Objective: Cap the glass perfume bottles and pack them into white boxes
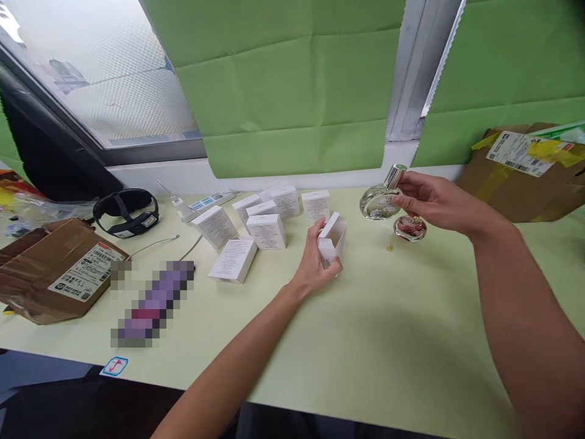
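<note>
Hands grip open carton (333, 240) and bottle (381, 199); boxes (256, 225) cluster left

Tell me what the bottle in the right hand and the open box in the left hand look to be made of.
Bottle: clear glossy glass by its transparency; cap looks like shiny metal or metallised plastic. Open box: thin matte white card, folded flaps.

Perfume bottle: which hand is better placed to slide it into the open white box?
Right, probably. The right hand already holds the perfume bottle by its neck, lifted off the table; the left hand is busy gripping the open box.
</note>
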`<state>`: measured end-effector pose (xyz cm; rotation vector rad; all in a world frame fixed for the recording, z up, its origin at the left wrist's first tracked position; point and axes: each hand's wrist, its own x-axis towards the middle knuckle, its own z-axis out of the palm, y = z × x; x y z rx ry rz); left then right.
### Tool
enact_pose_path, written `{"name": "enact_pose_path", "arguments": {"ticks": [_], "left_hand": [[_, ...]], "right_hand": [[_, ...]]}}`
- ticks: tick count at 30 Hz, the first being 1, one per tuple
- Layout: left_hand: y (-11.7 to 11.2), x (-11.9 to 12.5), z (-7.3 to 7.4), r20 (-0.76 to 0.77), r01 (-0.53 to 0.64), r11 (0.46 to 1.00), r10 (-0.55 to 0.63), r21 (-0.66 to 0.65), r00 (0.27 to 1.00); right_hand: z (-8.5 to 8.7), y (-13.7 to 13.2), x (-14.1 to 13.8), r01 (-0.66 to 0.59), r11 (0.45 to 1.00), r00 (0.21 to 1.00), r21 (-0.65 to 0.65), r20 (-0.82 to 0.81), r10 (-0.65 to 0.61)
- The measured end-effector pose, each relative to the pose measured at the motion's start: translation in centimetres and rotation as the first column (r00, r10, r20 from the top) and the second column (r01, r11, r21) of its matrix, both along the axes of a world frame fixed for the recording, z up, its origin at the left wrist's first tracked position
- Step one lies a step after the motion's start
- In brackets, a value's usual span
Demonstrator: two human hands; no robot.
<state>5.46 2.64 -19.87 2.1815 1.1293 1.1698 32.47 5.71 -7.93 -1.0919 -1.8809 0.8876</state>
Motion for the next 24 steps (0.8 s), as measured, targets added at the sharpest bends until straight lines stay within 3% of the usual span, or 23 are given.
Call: {"name": "enact_pose_path", "arguments": {"ticks": [3, 8, 11, 17, 21, 24], "left_hand": [[0.2, -0.2, -0.2, -0.015, -0.03, 0.999, 0.029, -0.037, 0.999], [0.6, -0.6, -0.4, -0.075, -0.099, 0.991, 0.106, 0.091, 0.991], [0.6, -0.7, -0.2, -0.103, -0.078, 0.99, 0.09, 0.117, 0.991], [0.3, -0.2, 0.0, 0.008, -0.13, 0.991, 0.13, 0.021, 0.992], [0.3, -0.1, 0.1, 0.069, -0.071, 0.997, 0.074, -0.038, 0.995], [0.5, 0.0, 0.1, 0.09, -0.057, 0.996, 0.063, -0.063, 0.994]], "right_hand": [[0.3, -0.3, 0.1, -0.06, 0.994, 0.996, -0.091, 0.062, 0.066], [1.5, -1.5, -0.6, -0.103, 0.994, 0.984, -0.038, 0.144, 0.108], [1.9, -1.9, -1.2, -0.103, 0.995, 0.965, 0.015, 0.246, 0.096], [2.3, -2.5, -2.8, -0.171, 0.983, 0.936, 0.06, 0.322, 0.143], [2.2, -2.7, -4.3, -0.274, 0.959, 0.922, 0.068, 0.303, 0.241], [1.8, -2.6, -5.1, -0.296, 0.948, 0.906, 0.121, 0.35, 0.239]]}}
